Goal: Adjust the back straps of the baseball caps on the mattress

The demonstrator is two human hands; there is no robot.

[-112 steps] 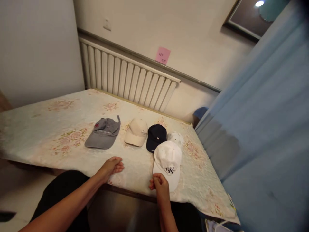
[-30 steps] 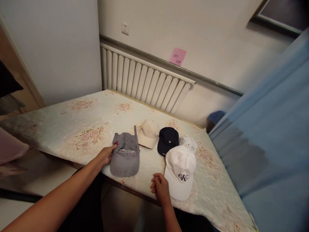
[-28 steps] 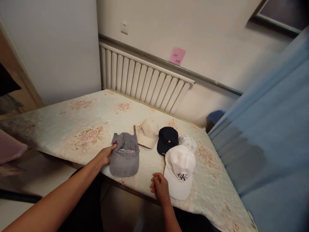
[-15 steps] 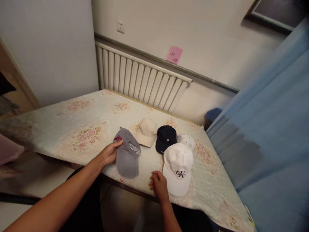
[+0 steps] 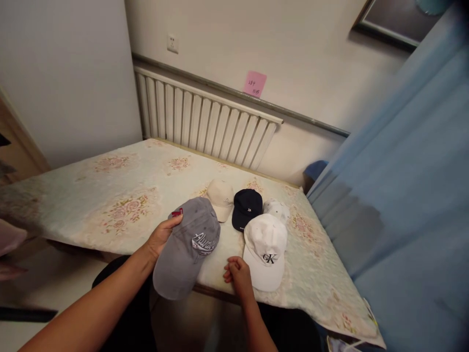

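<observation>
My left hand (image 5: 161, 236) grips the side of a grey cap (image 5: 188, 247) with white lettering and holds it lifted over the near table edge, brim toward me. Loosely curled on the table edge, my right hand (image 5: 237, 275) rests beside the brim of a white cap (image 5: 264, 249) with a black logo. Behind them lie a beige cap (image 5: 220, 192), a navy cap (image 5: 246, 208) and a small white cap (image 5: 276, 209), part hidden by the big white one.
The table wears a pale floral cloth (image 5: 120, 195). A white radiator (image 5: 205, 122) runs along the back wall under a pink note (image 5: 255, 83). A blue curtain (image 5: 410, 195) hangs close on the right. My dark-clothed lap (image 5: 120, 303) is below the table edge.
My left hand took hold of the grey cap, turned it crown up and drew it toward me off the table. My right hand stayed by the white cap.
</observation>
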